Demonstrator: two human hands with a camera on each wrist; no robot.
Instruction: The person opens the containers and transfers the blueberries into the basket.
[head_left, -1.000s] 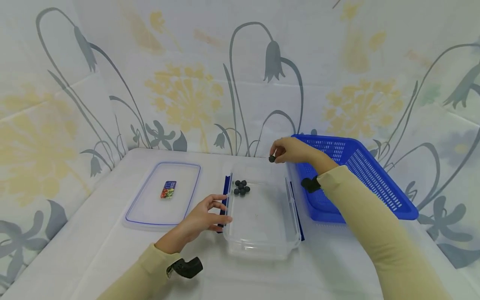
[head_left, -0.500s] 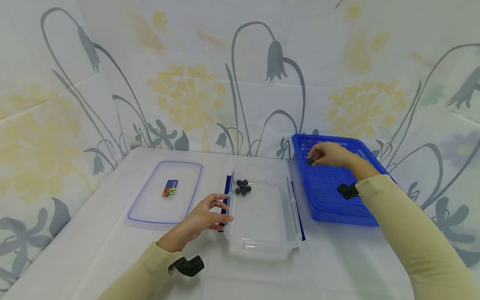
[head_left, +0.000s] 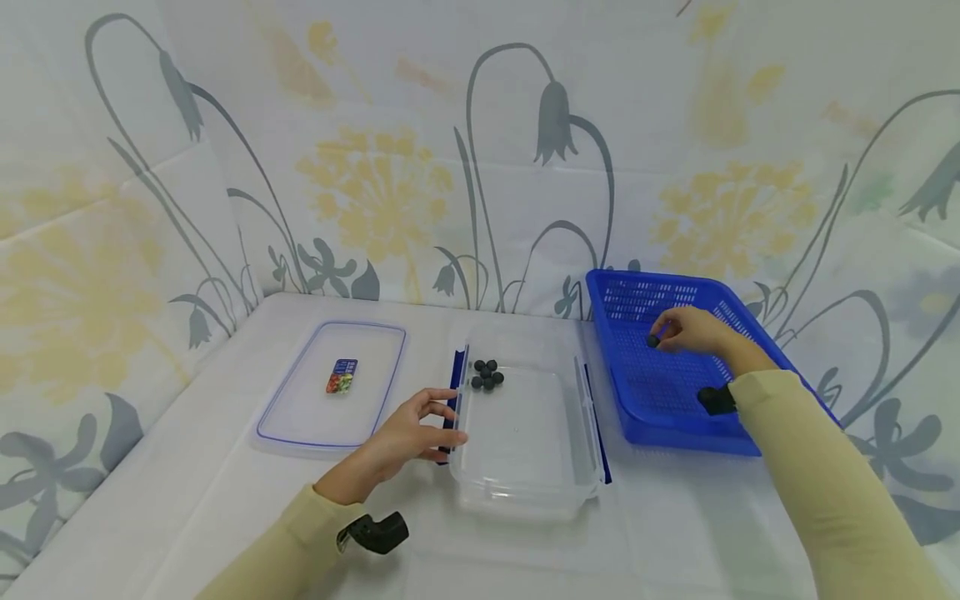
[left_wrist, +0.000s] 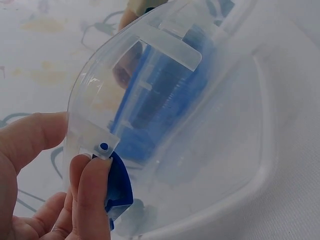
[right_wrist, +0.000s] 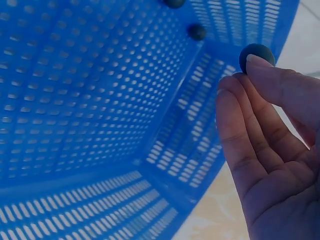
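My right hand (head_left: pixel 693 331) pinches a small dark blueberry-like ball (right_wrist: pixel 257 57) between thumb and fingertips, above the blue perforated basket (head_left: pixel 645 423). Two more dark balls show in that basket in the right wrist view, one of them (right_wrist: pixel 197 32) in a corner. On the left side of the clear plastic container (head_left: pixel 525 487), my left hand (head_left: pixel 408 429) holds the rim at the blue latch (left_wrist: pixel 119 182). Several dark balls (head_left: pixel 487 374) lie clustered at the container's far left. Its blue side latches hang outward.
A clear lid (head_left: pixel 300 421) with a blue seal lies flat on the white-covered table (head_left: pixel 187 508), left of the container, and carries a coloured label (head_left: pixel 342 377). A flower-printed cloth (head_left: pixel 420 108) rises behind the table.
My right hand has moved right from above the container's far edge to over the basket, still pinching the dark ball. The left hand keeps its place on the container.
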